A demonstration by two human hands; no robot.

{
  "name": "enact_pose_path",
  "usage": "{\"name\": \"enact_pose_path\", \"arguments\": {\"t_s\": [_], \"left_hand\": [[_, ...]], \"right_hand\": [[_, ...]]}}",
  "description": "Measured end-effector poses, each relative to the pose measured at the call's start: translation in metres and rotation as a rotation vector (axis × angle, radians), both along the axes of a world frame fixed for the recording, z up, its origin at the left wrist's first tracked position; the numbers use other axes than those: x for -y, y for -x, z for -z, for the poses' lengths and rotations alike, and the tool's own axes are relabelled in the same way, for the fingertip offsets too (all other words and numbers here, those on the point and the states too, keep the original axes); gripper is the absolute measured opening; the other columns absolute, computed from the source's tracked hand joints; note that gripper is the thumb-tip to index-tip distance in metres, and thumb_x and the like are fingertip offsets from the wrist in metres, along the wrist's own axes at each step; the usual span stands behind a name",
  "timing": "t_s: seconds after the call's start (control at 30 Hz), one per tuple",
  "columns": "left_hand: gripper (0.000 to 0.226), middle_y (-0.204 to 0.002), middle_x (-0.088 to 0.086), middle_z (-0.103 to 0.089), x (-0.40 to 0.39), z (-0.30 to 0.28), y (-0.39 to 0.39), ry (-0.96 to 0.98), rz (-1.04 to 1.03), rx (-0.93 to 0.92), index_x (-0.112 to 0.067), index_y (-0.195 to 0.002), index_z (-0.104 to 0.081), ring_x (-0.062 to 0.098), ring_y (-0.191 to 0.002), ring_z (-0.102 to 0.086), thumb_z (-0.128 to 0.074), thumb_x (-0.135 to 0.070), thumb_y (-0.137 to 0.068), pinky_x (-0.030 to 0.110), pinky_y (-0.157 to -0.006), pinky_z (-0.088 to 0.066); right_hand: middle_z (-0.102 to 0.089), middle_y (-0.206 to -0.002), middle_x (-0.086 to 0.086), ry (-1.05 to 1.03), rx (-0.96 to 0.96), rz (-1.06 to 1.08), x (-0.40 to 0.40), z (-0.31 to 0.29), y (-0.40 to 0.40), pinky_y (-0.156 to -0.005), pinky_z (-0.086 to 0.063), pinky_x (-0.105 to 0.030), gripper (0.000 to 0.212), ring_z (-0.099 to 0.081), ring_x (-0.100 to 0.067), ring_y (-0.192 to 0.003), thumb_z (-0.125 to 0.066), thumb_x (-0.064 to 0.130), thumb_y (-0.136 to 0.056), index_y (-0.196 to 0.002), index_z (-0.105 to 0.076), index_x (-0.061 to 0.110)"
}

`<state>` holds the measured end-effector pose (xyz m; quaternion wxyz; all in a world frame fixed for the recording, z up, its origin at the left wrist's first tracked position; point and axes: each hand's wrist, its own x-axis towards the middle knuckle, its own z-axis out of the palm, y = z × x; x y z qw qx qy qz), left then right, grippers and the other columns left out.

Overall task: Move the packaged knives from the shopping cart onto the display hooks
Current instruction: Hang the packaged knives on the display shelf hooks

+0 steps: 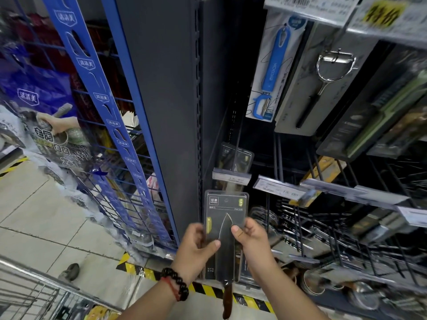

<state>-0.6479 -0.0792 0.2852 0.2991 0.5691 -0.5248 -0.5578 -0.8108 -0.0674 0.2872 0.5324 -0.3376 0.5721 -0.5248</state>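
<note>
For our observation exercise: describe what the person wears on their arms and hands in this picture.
Both forearms are bare, with no sleeves or gloves showing. The left hand has a bracelet of round black beads at its wrist, with a thin red cord beside it. The right hand wears nothing visible.

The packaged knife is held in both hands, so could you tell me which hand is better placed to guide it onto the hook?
Probably right hand: it grips the packaged knife on the display's side.

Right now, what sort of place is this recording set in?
Most likely a supermarket's kitchenware aisle. Packaged peelers hang on display hooks, price tag strips front the rows, and a wire shopping cart stands at lower left. Both hands, left hand and right hand, hold a packaged knife.
</note>
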Motion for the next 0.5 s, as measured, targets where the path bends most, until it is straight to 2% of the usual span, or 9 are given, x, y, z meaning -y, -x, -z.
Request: {"name": "enact_pose_path", "arguments": {"t_s": [0.1,0.17,0.2,0.27,0.33,0.4,0.5], "left_hand": [[0.046,-0.119,-0.011,-0.047,-0.001,-0.013,-0.009,0.233,-0.293,0.139,-0.032,-0.114,-0.045,0.011,-0.112,-0.052,-0.075,-0.028,-0.08,0.026,-0.095,-0.044],[0.063,-0.13,-0.011,-0.033,0.004,-0.025,-0.015,0.426,-0.389,0.196,-0.03,-0.127,-0.041,0.014,-0.122,-0.042,-0.078,-0.026,-0.077,0.031,-0.104,-0.039],[0.074,-0.136,-0.011,-0.027,0.009,-0.031,-0.017,0.502,-0.411,0.232,-0.028,-0.135,-0.037,0.017,-0.13,-0.034,-0.08,-0.026,-0.075,0.034,-0.109,-0.033],[0.093,-0.149,-0.008,-0.016,0.019,-0.045,-0.017,0.622,-0.409,0.301,-0.034,-0.143,-0.023,0.02,-0.141,-0.016,-0.082,-0.029,-0.072,0.036,-0.111,-0.023],[0.102,-0.154,-0.006,-0.007,0.03,-0.058,-0.014,0.678,-0.392,0.336,-0.046,-0.143,-0.012,0.015,-0.143,-0.005,-0.083,-0.035,-0.071,0.036,-0.111,-0.02],[0.106,-0.153,-0.01,-0.003,0.041,-0.066,-0.011,0.729,-0.372,0.374,-0.052,-0.142,-0.004,0.02,-0.144,-0.004,-0.082,-0.04,-0.07,0.044,-0.115,-0.022],[0.109,-0.151,-0.01,-0.003,0.053,-0.07,-0.007,0.816,-0.344,0.491,-0.051,-0.142,-0.003,0.037,-0.143,-0.009,-0.082,-0.041,-0.069,0.058,-0.113,-0.025]], "right_hand": [[-0.073,-0.092,-0.008,-0.056,-0.068,0.044,0.003,0.005,-0.001,-0.083,-0.052,-0.037,0.008,-0.067,-0.022,-0.086,-0.057,0.002,-0.094,-0.094,-0.064,0.006],[-0.072,-0.096,-0.014,-0.066,-0.065,0.073,0.01,0.008,0.001,-0.086,-0.051,-0.039,0.006,-0.066,-0.024,-0.089,-0.058,0.004,-0.095,-0.095,-0.063,0.005],[-0.07,-0.097,-0.018,-0.056,-0.072,0.078,0.014,0.009,0.002,-0.088,-0.05,-0.04,0.005,-0.065,-0.025,-0.09,-0.059,0.006,-0.095,-0.096,-0.062,0.004],[-0.061,-0.091,-0.025,-0.034,-0.092,0.082,0.023,0.01,0.004,-0.088,-0.046,-0.043,0.018,-0.059,-0.025,-0.087,-0.063,0.015,-0.092,-0.095,-0.057,-0.002],[-0.057,-0.089,-0.017,-0.017,-0.076,0.077,0.032,0.01,0.006,-0.088,-0.044,-0.045,0.027,-0.055,-0.023,-0.086,-0.065,0.021,-0.088,-0.095,-0.054,-0.003],[-0.06,-0.093,-0.013,-0.008,-0.062,0.052,0.039,0.008,0.005,-0.091,-0.046,-0.048,0.018,-0.057,-0.023,-0.088,-0.063,0.015,-0.091,-0.095,-0.056,-0.001],[-0.065,-0.096,-0.013,-0.023,-0.051,0.028,0.045,0.009,0.003,-0.094,-0.047,-0.049,0.003,-0.06,-0.025,-0.091,-0.059,0.007,-0.094,-0.092,-0.06,0.005]]}}
